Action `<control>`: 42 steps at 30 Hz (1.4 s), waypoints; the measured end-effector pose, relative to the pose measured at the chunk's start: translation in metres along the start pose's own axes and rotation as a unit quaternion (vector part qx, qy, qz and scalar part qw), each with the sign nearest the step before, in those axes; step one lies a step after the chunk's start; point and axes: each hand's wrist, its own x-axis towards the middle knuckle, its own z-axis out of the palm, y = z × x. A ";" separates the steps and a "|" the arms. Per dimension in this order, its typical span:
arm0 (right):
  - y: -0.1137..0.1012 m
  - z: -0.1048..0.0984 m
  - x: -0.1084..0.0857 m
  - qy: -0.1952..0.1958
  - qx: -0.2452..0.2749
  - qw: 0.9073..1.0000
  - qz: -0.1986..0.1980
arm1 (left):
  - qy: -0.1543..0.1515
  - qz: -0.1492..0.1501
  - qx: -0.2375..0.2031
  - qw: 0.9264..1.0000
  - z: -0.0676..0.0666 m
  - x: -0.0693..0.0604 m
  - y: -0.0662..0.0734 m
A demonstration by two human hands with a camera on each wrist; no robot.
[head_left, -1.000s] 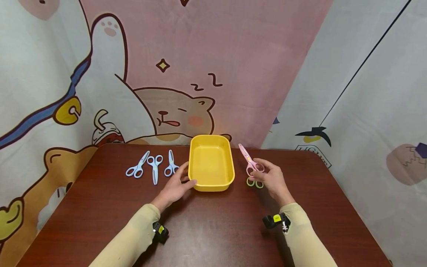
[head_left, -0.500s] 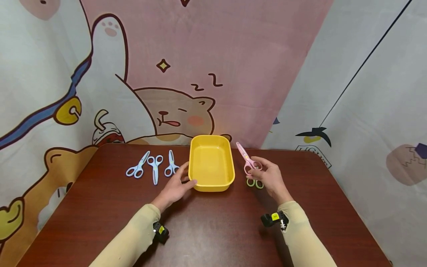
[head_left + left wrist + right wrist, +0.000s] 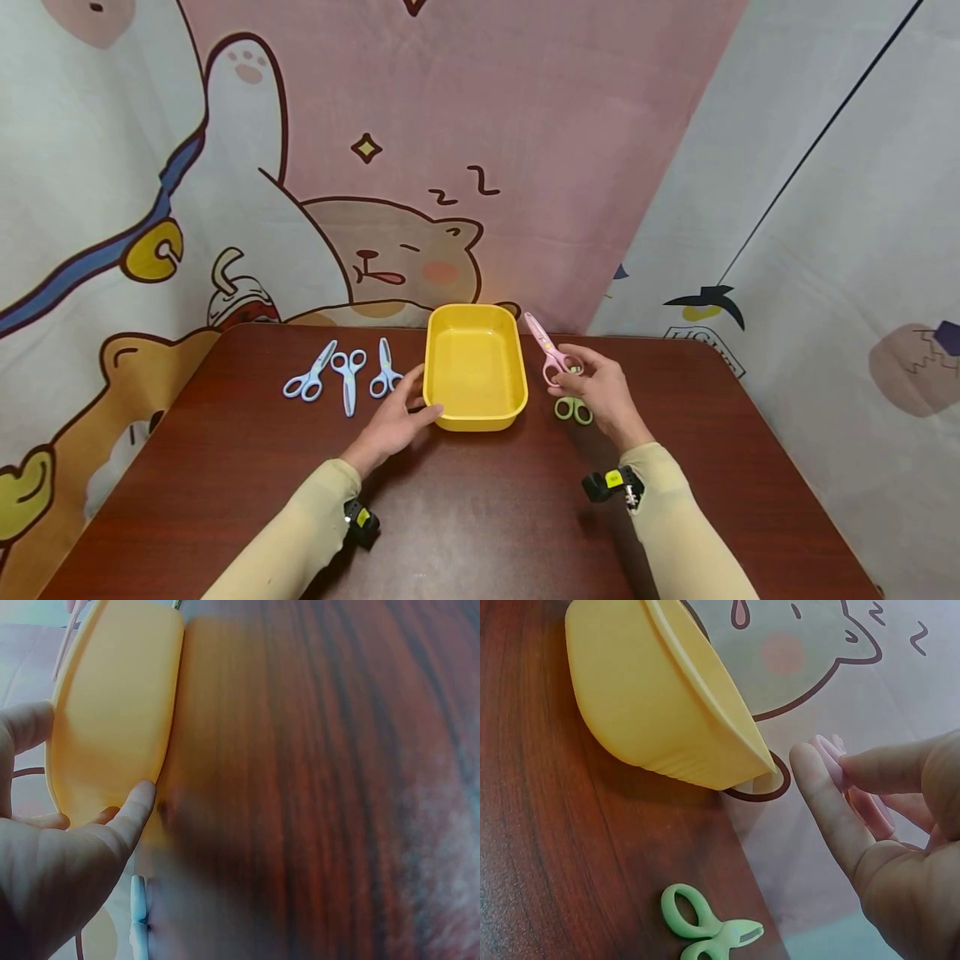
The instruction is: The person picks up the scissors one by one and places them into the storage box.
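Note:
In the head view my left hand [image 3: 392,425] holds the near left corner of a yellow plastic tub [image 3: 478,423], thumb at the front and fingers along its side. Nothing lies inside the tub. My right hand [image 3: 603,398] pinches pink scissors [image 3: 542,339] by the handle loops, right of the tub. Their blades point up and left, toward the back wall. From the right wrist, the pink handle [image 3: 831,759] shows between thumb and fingers, above the table. Green scissors [image 3: 573,409] lie on the table below this hand, their blades mostly hidden in the head view.
Left of the tub lie three pairs of light blue scissors: the outer [image 3: 306,384], the middle [image 3: 348,379] with blades toward me, and the inner [image 3: 386,372], partly behind my left fingers. A printed cloth [image 3: 570,167] hangs behind the dark wooden table [image 3: 480,517].
My right hand has moved slightly left and away from me with the pink scissors, nearer the tub, uncovering more of the green scissors. The left hand and tub have stayed put.

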 end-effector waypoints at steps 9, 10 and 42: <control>-0.007 0.004 0.002 -0.002 -0.014 1.000 -0.016 | -0.004 0.004 -0.002 1.000 -0.001 0.000 0.000; -0.007 0.004 0.002 -0.004 -0.012 1.000 -0.016 | -0.005 0.005 -0.002 1.000 -0.001 0.000 0.000; -0.025 0.024 0.013 -0.020 -0.013 1.000 -0.017 | -0.009 0.019 -0.009 1.000 0.001 0.001 -0.001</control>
